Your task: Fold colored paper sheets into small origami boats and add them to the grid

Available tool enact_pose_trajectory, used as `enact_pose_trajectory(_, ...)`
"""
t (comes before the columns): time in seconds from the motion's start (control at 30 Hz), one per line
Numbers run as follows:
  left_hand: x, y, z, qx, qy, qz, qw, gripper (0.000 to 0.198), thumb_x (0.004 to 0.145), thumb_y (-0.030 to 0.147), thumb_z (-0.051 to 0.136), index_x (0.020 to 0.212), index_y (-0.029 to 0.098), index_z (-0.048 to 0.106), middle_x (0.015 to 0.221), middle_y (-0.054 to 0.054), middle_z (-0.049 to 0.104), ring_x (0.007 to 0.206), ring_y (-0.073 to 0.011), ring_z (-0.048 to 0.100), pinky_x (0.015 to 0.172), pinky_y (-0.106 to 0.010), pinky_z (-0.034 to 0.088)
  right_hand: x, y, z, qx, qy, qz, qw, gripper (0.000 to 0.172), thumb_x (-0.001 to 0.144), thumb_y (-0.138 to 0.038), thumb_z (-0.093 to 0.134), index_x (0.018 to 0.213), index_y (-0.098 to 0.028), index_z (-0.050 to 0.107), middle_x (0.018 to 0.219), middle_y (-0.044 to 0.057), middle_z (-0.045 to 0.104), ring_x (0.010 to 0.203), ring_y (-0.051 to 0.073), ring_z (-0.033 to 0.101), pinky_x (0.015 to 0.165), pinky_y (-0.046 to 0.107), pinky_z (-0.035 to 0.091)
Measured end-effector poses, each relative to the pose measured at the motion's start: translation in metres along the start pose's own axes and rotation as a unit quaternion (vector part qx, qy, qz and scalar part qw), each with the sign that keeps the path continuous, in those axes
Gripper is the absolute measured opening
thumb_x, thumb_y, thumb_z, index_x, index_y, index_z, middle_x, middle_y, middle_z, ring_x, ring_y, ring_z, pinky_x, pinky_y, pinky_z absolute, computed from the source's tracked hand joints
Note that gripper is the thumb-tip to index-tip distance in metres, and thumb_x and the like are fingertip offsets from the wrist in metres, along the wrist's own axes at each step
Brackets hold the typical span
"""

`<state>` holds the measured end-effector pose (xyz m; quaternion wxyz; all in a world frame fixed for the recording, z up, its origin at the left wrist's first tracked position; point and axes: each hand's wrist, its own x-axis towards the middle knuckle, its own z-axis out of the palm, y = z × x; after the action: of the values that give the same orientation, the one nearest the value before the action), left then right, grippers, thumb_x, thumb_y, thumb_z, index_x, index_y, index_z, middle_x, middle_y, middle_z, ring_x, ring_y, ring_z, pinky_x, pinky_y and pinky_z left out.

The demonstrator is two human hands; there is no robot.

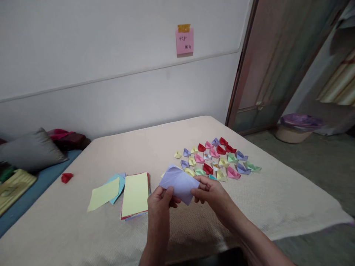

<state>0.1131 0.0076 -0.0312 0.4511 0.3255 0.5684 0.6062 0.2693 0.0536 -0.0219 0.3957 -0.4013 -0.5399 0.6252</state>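
Note:
A lavender sheet of paper (179, 183) with crease lines is held up above the table, one corner pointing down. My left hand (161, 203) pinches its left side, thumb on top. At its right edge, my right hand (212, 192) grips it between thumb and fingers. Behind it, several small folded paper boats (206, 156) in red, pink, yellow, green and purple stand in rough rows. To the left of my left hand lies a stack of coloured paper (135, 194), pale yellow on top. Loose yellow (104, 194) and blue sheets (119, 188) overlap beside the stack.
A red folded paper piece (67, 177) sits at the left of the cloth-covered table (133, 151). A grey cushion (31, 149) is beyond the left edge. A pink note (184, 41) is taped to the wall. A lined bin (295, 129) stands on the floor at right.

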Motion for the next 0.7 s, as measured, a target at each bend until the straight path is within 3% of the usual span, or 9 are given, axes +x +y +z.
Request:
enact_pose_trajectory(0.2,0.0005,-0.001,0.0011,-0.039,0.001,-0.008,0.999,0.024,0.073,0.034,0.066,0.061,0.015,0.057,0.051,-0.002,0.061,0.047,-0.0106,0.051,0.047,-0.021,0.039,-0.0002,0.0019,0.0024,0.086,0.036,0.006,0.996,0.015,0.066,-0.019,0.065,0.08,-0.017,0.062,0.052,-0.006,0.053,0.046,0.01,0.045,0.046,0.022,0.029)
enact_pose_trajectory(0.37,-0.0009,-0.0015,0.0021,-0.038,-0.01,-0.014,0.999,0.026,0.076,0.035,0.063,0.061,0.015,0.055,0.052,-0.003,0.062,0.048,-0.0112,0.052,0.048,-0.022,0.04,0.0001,0.0083,0.0067,0.104,0.005,0.029,0.994,0.006,0.069,-0.021,0.063,0.068,-0.015,0.063,0.051,-0.003,0.054,0.045,0.009,0.039,0.046,0.023,0.024)
enact_pose_trajectory(0.5,-0.0036,0.0009,0.0021,-0.044,-0.018,0.006,0.999,0.03,0.082,0.04,0.056,0.067,0.014,0.059,0.058,-0.003,0.062,0.053,-0.0117,0.054,0.049,-0.022,0.041,-0.0001,0.0076,0.008,0.104,0.05,0.031,0.993,0.018,0.068,-0.023,0.063,0.053,-0.015,0.057,0.048,-0.004,0.049,0.045,0.009,0.036,0.048,0.025,0.024)
enact_pose_trajectory(0.63,-0.0027,0.0027,0.0015,-0.039,-0.004,0.029,0.999,0.028,0.084,0.041,0.054,0.082,0.015,0.064,0.077,-0.005,0.066,0.061,-0.0122,0.058,0.053,-0.022,0.043,0.0001,0.0036,0.0045,0.122,0.081,0.028,0.989,0.017,0.067,-0.025,0.065,0.054,-0.016,0.057,0.048,-0.004,0.049,0.045,0.009,0.036,0.048,0.025,0.023)
enact_pose_trajectory(0.7,-0.0015,0.0028,0.0016,-0.016,0.004,0.037,0.999,0.025,0.083,0.039,0.056,0.083,0.016,0.064,0.075,-0.004,0.065,0.062,-0.012,0.057,0.054,-0.021,0.043,0.0003,0.0025,0.003,0.121,0.081,0.028,0.989,0.017,0.066,-0.025,0.066,0.054,-0.016,0.058,0.047,-0.004,0.049,0.045,0.009,0.036,0.048,0.025,0.023)
